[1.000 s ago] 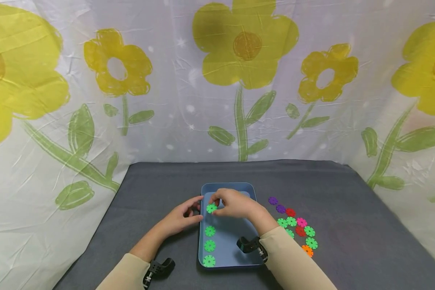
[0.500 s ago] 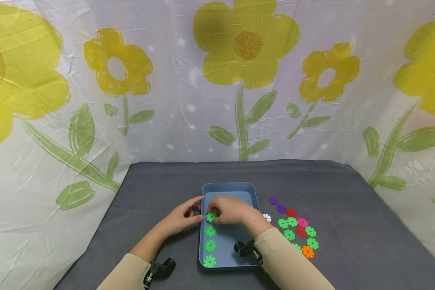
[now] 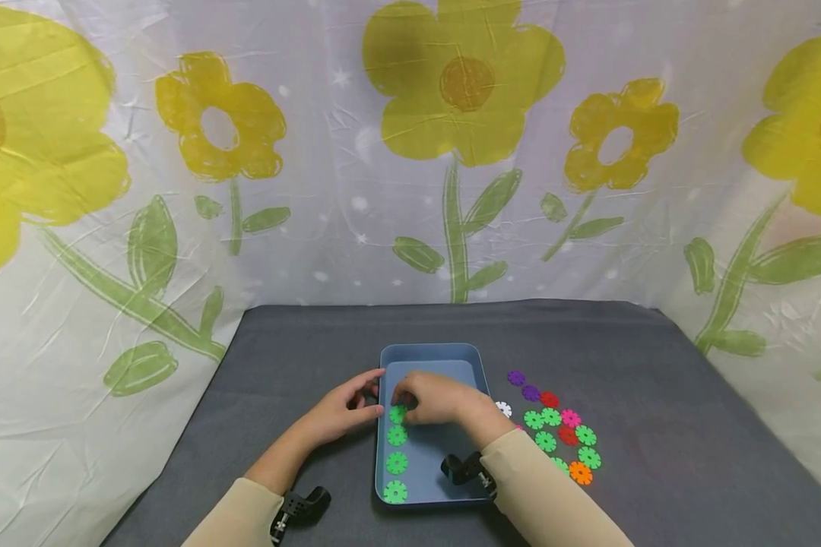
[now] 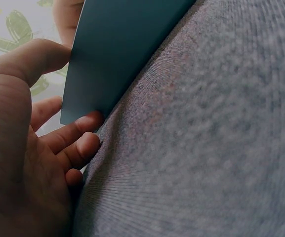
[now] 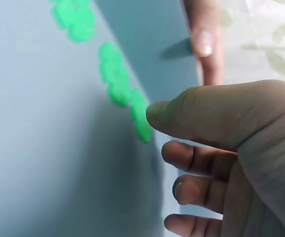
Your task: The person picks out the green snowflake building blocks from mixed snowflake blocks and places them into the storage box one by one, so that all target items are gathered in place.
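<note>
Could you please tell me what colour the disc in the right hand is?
The disc is bright green, clearest in the right wrist view.

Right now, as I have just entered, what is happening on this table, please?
A person's right-hand grip pinches a green, round, notched disc inside a blue rectangular tray. Three more green discs lie in a line along the tray's left wall, nearer the person. The left-hand grip touches the tray's left rim. Further discs in several colours lie on the dark grey cloth to the right.
</note>
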Demonstrator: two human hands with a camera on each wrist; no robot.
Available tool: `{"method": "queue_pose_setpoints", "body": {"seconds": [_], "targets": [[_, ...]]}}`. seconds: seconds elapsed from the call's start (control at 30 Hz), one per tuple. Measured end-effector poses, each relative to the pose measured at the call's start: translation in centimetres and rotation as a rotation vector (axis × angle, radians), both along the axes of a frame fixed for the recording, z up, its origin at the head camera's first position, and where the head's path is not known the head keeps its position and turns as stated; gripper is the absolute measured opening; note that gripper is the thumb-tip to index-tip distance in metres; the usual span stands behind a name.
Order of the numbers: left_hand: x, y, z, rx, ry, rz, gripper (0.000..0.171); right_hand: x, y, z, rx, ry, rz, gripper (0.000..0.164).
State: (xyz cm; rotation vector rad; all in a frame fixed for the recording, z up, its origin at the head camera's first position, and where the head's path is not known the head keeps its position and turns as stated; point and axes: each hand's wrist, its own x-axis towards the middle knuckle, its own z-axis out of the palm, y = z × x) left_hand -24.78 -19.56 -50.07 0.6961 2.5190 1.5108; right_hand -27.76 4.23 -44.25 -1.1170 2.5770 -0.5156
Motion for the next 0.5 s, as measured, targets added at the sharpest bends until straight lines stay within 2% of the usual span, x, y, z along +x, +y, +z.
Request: {"method": "queue_pose_setpoints", "body": {"seconds": [0.27,0.5], "targets": [[0.0,-0.1,0.0,-0.007,0.004,-0.001,0.067,0.8,1.4,1.9,-0.109,-0.083,-0.033,0.037],[0.0,0.1,0.1,-0.017,-0.007,0.019,0.066,2.0,3.7,3.3,-0.205,-0.019,-0.036,0.033]]}}
